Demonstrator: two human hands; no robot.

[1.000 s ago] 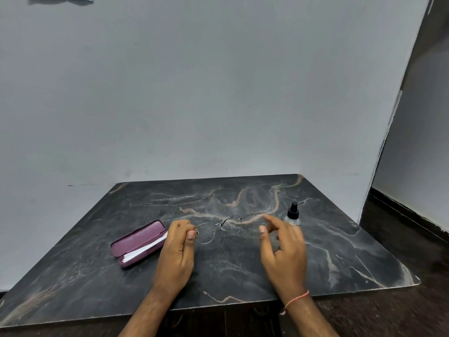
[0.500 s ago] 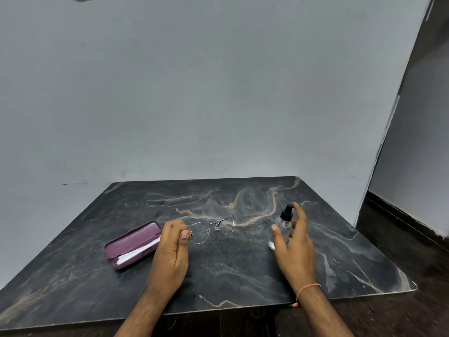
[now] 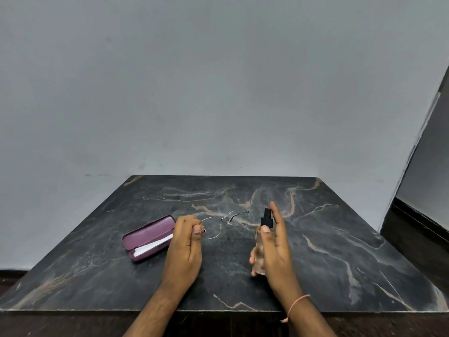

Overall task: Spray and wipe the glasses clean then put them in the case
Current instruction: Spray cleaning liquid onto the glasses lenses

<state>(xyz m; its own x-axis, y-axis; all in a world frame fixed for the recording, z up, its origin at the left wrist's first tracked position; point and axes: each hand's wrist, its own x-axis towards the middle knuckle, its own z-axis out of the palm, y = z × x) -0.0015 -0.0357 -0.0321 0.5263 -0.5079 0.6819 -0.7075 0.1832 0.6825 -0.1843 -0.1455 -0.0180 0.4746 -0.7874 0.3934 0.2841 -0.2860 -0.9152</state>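
Observation:
Thin wire-rimmed glasses (image 3: pixel 227 223) sit just above the dark marble table (image 3: pixel 340 251), their lenses stretching right from my left hand (image 3: pixel 185 246), which pinches their left end. My right hand (image 3: pixel 273 249) grips a small clear spray bottle (image 3: pixel 261 244) with a black nozzle, lifted off the table and tilted, the index finger raised beside the nozzle. A purple glasses case (image 3: pixel 148 235) lies open a crack to the left of my left hand, with a white cloth (image 3: pixel 151 246) poking out of its front.
A plain grey wall stands behind the table. The table's front edge (image 3: pixel 218 311) runs just above my wrists. Dark floor and a wall corner lie to the right.
My right hand reached to the spray bottle, closed on it and lifted it toward the glasses. My left hand kept its pinch on the glasses.

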